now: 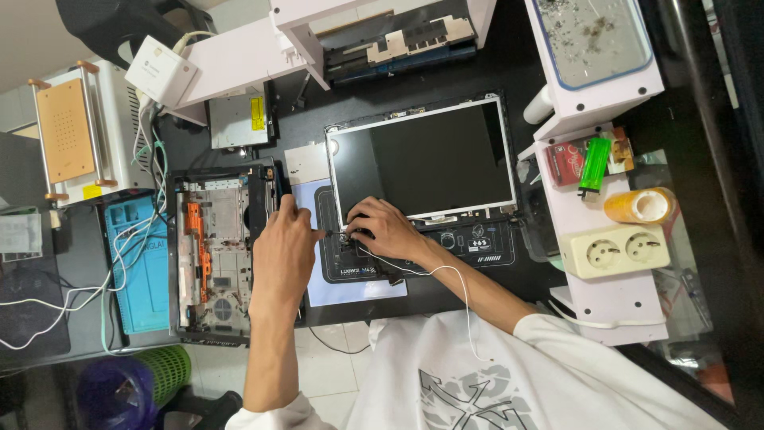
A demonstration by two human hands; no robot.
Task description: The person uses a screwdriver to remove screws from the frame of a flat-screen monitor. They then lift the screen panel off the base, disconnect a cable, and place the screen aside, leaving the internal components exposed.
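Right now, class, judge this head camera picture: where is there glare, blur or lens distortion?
Head view: even light, sharp at both hands, left hand and right hand; soft sheen on the dark rectangular laptop screen panel; wide-lens bending at the edges, as at the white shelf unit.

On my feed, an opened laptop base (219, 255) lies at the left, with its orange part exposed. Just left of it sits a blue work mat (147, 271) crossed by white cables (119, 263). Further left stands a white heating plate unit (76, 131) with an orange top. A white power adapter (161, 70) rests on a white shelf (231, 60) above. At the right, I note a double wall-type socket block (614, 250), an orange tape roll (641, 205), a green lighter (594, 165) and a red packet (567, 162). A clear-lidded tray of small screws (593, 36) sits top right. A green basket (163, 370) stands on the floor.
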